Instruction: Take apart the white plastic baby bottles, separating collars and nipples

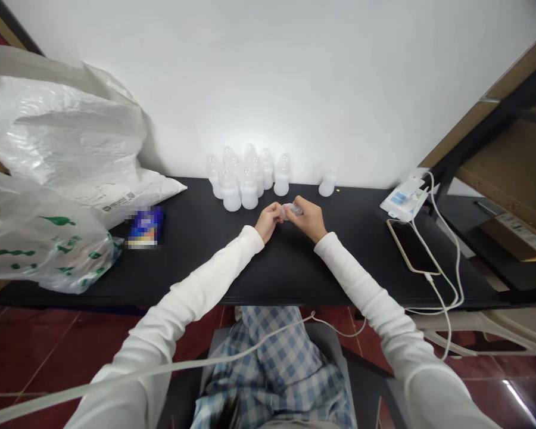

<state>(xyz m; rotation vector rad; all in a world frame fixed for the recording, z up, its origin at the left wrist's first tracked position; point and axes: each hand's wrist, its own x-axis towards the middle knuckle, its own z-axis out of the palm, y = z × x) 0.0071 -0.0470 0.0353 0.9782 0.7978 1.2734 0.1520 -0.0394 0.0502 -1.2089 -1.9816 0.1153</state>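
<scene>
In the head view, my right hand [310, 219] is closed around a small clear plastic piece [294, 209] over the middle of the table. My left hand [268, 221] meets it from the other side, its fingers pinched at the piece's left end. The fingers hide much of the piece, so its exact kind is unclear. Just beyond my hands, several white bottles with clear domed caps stand upright in a group, the nearest being one bottle [249, 192]. A lone white bottle [327, 185] stands apart to the right, its upper part hard to make out against the wall.
The black table [290, 274] runs along a white wall. Large plastic bags [58, 125] and a blue packet [146, 227] lie at the left. On the right are a phone [413, 247] with its charging cable and a white power strip [404, 198]. Another cable crosses my lap.
</scene>
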